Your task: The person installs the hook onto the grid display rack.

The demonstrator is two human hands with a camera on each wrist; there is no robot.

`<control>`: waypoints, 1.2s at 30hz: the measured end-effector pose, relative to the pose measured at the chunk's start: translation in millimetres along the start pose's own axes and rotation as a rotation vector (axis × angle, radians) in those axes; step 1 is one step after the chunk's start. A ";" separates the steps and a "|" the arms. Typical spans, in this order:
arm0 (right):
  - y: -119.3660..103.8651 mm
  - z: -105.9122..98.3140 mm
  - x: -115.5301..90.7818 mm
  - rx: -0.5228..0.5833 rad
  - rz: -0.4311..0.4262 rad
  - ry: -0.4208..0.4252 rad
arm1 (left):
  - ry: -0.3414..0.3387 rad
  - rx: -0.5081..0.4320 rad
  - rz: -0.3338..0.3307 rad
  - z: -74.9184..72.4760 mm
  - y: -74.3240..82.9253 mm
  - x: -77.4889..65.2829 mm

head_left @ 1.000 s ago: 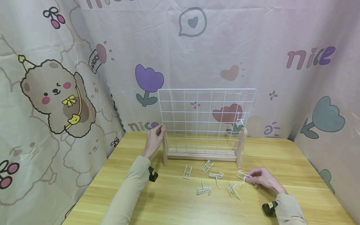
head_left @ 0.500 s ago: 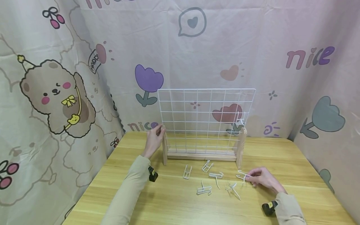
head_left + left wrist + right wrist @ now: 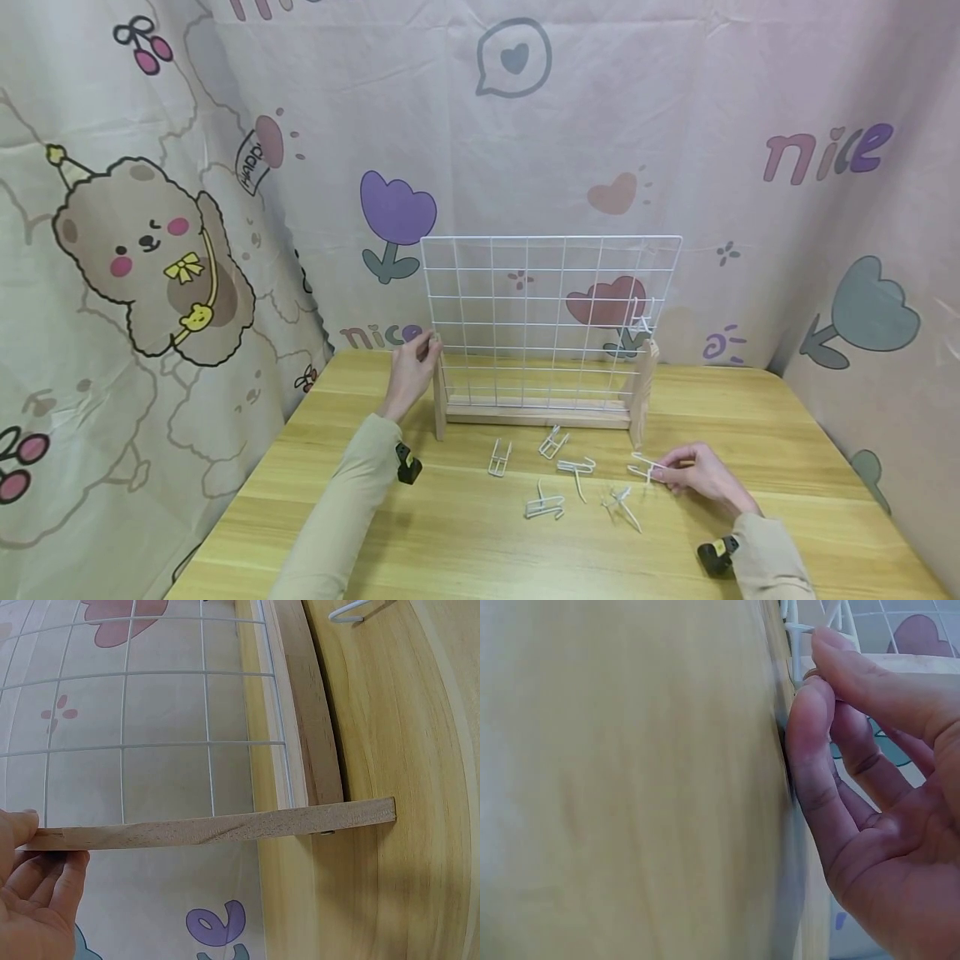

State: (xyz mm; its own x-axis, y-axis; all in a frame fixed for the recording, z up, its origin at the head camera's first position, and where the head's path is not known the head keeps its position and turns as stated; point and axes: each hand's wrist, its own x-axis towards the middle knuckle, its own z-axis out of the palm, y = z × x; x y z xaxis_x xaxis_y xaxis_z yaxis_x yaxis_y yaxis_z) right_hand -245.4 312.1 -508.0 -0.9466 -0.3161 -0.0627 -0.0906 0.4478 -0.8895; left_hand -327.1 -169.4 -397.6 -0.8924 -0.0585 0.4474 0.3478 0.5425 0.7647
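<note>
A white wire grid panel [image 3: 551,237] stands upright in a wooden base. My left hand [image 3: 411,367] grips the top of the left wooden post [image 3: 210,828], thumb on one side and fingers on the other in the left wrist view. Low over the table at the right, my right hand [image 3: 703,477] pinches a white wire hook [image 3: 640,469] between thumb and forefinger. The right wrist view shows part of this hook [image 3: 798,629] beyond the fingertips; the pinched end is hidden. Another white hook [image 3: 641,323] hangs on the grid near its right edge.
Several loose white wire hooks [image 3: 546,507] lie on the wooden table [image 3: 420,533] in front of the stand, one [image 3: 621,500] just left of the held hook. A printed curtain [image 3: 465,150] hangs behind the table and along both sides.
The hook in my right hand has tilted slightly and its free end has shifted a little to the left. My left hand stays on the post.
</note>
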 end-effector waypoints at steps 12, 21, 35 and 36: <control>-13.0 5.3 1.0 0.017 0.003 0.057 | -0.002 -0.009 0.009 0.4 -1.7 -0.8; -19.9 9.3 5.4 0.047 -0.028 0.098 | -0.004 -0.014 0.006 -0.1 -0.4 -0.3; -38.3 20.6 10.1 0.077 -0.065 0.190 | -0.006 -0.018 -0.011 -0.2 -0.1 -1.7; -39.9 21.4 10.4 0.089 -0.070 0.191 | -0.007 -0.019 -0.013 -0.4 0.1 -1.8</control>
State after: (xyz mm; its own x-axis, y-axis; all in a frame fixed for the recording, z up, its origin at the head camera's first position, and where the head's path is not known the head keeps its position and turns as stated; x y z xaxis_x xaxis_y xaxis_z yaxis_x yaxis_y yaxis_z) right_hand -245.0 273.0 -482.9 -0.9811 -0.1762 0.0796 -0.1383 0.3522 -0.9257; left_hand -325.4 -169.5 -398.1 -0.8991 -0.0593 0.4338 0.3413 0.5254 0.7794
